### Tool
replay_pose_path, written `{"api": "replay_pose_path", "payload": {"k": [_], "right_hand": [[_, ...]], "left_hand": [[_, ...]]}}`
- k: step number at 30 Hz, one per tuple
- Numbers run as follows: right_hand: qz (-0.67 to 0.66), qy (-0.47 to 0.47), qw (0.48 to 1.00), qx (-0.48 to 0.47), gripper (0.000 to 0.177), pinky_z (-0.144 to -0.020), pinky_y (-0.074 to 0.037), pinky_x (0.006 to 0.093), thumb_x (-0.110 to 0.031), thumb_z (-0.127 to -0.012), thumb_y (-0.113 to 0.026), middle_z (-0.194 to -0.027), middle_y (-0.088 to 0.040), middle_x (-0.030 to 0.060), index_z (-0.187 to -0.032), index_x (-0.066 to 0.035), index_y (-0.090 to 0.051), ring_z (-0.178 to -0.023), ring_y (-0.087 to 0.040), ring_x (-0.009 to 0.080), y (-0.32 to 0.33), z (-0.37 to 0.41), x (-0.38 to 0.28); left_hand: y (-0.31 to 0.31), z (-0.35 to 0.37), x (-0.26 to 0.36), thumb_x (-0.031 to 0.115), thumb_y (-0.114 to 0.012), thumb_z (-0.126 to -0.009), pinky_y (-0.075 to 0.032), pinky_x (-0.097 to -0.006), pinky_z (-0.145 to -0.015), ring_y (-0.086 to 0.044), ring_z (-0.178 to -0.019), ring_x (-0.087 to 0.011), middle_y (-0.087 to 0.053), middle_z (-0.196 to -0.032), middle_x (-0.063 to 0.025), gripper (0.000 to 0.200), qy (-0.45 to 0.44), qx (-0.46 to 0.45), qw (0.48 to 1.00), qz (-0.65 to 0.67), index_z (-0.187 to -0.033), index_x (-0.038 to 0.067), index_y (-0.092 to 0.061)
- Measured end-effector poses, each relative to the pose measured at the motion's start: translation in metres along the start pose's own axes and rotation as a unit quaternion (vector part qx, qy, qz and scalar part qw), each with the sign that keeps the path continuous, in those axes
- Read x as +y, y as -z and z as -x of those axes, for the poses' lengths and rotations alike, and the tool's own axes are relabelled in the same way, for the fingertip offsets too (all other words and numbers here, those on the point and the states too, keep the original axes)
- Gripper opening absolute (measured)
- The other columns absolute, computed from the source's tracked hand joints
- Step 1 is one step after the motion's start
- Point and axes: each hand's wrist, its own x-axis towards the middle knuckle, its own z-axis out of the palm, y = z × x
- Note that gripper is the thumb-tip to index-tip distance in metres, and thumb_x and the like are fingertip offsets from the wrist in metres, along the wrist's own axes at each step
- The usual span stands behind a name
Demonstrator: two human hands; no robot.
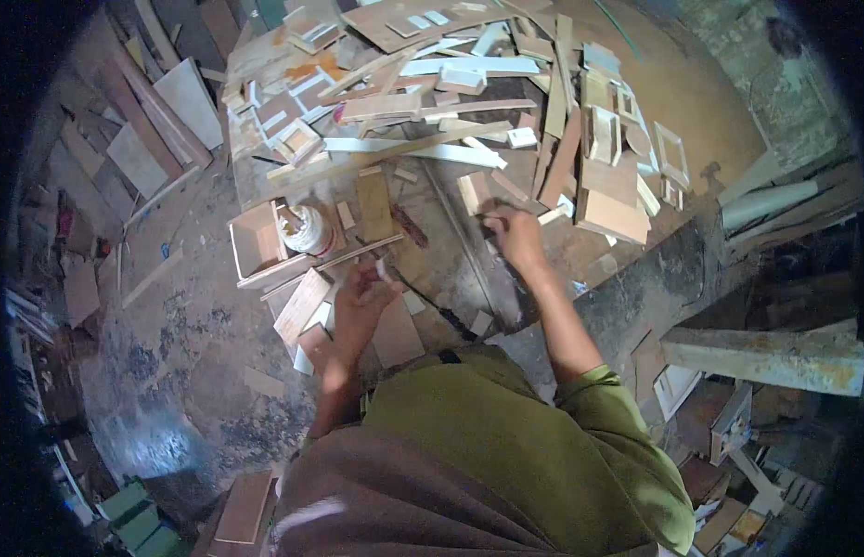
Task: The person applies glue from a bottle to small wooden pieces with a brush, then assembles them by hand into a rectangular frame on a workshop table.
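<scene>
My left hand point(362, 295) is above the near edge of the worktable, fingers curled, with a small whitish piece point(384, 270) at the fingertips; its kind is too small to tell. To the right, my right hand point(517, 234) is low over the tabletop, its fingers bent together. Whatever they hold, if anything, is hidden. Just beyond those fingers lies a small wooden block point(474, 193). A white, glue-smeared container point(304, 228) stands beside an open wooden box point(257, 243), left of my left hand. Wood pieces point(302, 304) lie beside my left forearm.
A heap of wood strips and white-painted offcuts point(469, 67) covers the far half of the table point(706, 102). Small frames and blocks point(613, 215) sit at the right. Boards point(189, 102) lean at the left, and a thick beam point(766, 360) juts in at the right.
</scene>
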Motion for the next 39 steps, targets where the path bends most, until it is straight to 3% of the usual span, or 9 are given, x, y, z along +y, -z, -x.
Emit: {"api": "replay_pose_path", "payload": {"k": [1,5,9,16,22,28,31,34,39], "right_hand": [[0.033,-0.066,0.996,-0.047,0.016,-0.078,-0.047,0.0381,-0.007,-0.071,-0.063,-0.089,-0.064,0.0153,-0.087,-0.006,-0.068,-0.084,-0.06,0.0331,0.011,0.005,0.014],[0.134,0.121,0.983,-0.034,0.027,-0.086,-0.043,0.0354,-0.007,-0.07,-0.061,-0.101,-0.059,0.0107,-0.096,-0.011,-0.065,-0.099,-0.05,0.0293,0.018,0.032,0.03],[0.186,0.127,0.974,-0.016,0.031,-0.088,-0.042,0.0368,-0.009,-0.073,-0.058,-0.106,-0.054,0.0091,-0.103,-0.013,-0.063,-0.104,-0.047,0.0284,-0.004,0.033,0.045],[-0.009,0.092,0.995,-0.049,0.035,-0.079,-0.045,0.0379,-0.001,-0.068,-0.065,-0.099,-0.058,0.0119,-0.102,-0.008,-0.06,-0.094,-0.054,0.0317,0.01,0.039,0.054],[-0.224,-0.022,0.973,-0.048,0.032,-0.068,-0.047,0.0339,0.0,-0.073,-0.065,-0.087,-0.064,0.0116,-0.104,-0.006,-0.06,-0.078,-0.061,0.0232,0.016,0.056,0.055],[-0.196,-0.08,0.976,-0.06,0.031,-0.071,-0.048,0.0271,-0.007,-0.08,-0.061,-0.089,-0.063,0.0075,-0.111,-0.004,-0.056,-0.08,-0.061,0.0163,0.02,0.054,0.065],[-0.561,-0.283,0.765,-0.142,0.024,-0.068,-0.047,0.0269,-0.012,-0.085,-0.056,-0.092,-0.063,0.0046,-0.108,-0.005,-0.057,-0.079,-0.059,0.0135,0.018,0.049,0.084],[-0.7,-0.29,0.609,-0.234,0.023,-0.068,-0.047,0.0271,-0.013,-0.088,-0.053,-0.094,-0.061,0.0022,-0.11,-0.007,-0.056,-0.08,-0.058,0.0127,0.029,0.045,0.092],[-0.711,-0.285,0.582,-0.274,0.032,-0.061,-0.044,0.0245,-0.021,-0.09,-0.05,-0.093,-0.06,0.004,-0.117,-0.005,-0.051,-0.077,-0.057,0.0136,0.025,0.04,0.102]], "left_hand": [[-0.009,-0.002,0.0,0.021,-0.073,-0.074,-0.042,-0.0285,-0.081,-0.053,-0.088,-0.0142,-0.058,-0.093,-0.0058,0.045,0.002,-0.025,0.999,0.022,-0.109,0.0,-0.053],[-0.041,-0.012,-0.005,0.022,-0.071,-0.076,-0.043,-0.0288,-0.081,-0.055,-0.087,-0.0147,-0.059,-0.093,-0.0064,0.044,0.001,-0.089,0.996,0.013,-0.109,-0.001,-0.054],[-0.066,-0.015,-0.001,0.021,-0.07,-0.076,-0.044,-0.0299,-0.081,-0.057,-0.089,-0.0161,-0.061,-0.097,-0.009,0.044,0.055,-0.159,0.986,0.001,-0.111,-0.001,-0.055],[-0.103,-0.028,-0.019,0.019,-0.072,-0.074,-0.046,-0.0295,-0.082,-0.059,-0.09,-0.0166,-0.062,-0.099,-0.0119,0.046,0.049,-0.19,0.979,-0.052,-0.11,-0.002,-0.055],[-0.121,-0.027,-0.015,0.02,-0.071,-0.075,-0.047,-0.0285,-0.079,-0.059,-0.085,-0.0161,-0.063,-0.094,-0.0098,0.046,0.006,-0.191,0.981,-0.013,-0.113,0.0,-0.054],[-0.135,-0.042,-0.032,0.023,-0.07,-0.076,-0.047,-0.0282,-0.075,-0.059,-0.082,-0.0143,-0.063,-0.09,-0.0082,0.048,0.005,-0.167,0.984,-0.067,-0.116,0.004,-0.054],[-0.138,-0.045,-0.03,0.025,-0.07,-0.076,-0.047,-0.0289,-0.073,-0.059,-0.081,-0.0145,-0.063,-0.089,-0.0082,0.048,-0.003,-0.164,0.985,-0.046,-0.115,0.003,-0.054],[-0.139,-0.045,-0.015,0.026,-0.069,-0.077,-0.047,-0.0294,-0.073,-0.059,-0.08,-0.0149,-0.063,-0.089,-0.0077,0.046,0.0,-0.161,0.985,-0.055,-0.114,0.003,-0.055],[-0.143,-0.056,-0.021,0.03,-0.068,-0.078,-0.044,-0.0301,-0.081,-0.055,-0.092,-0.017,-0.06,-0.1,-0.0087,0.052,0.033,-0.213,0.974,-0.07,-0.118,0.001,-0.051]]}}
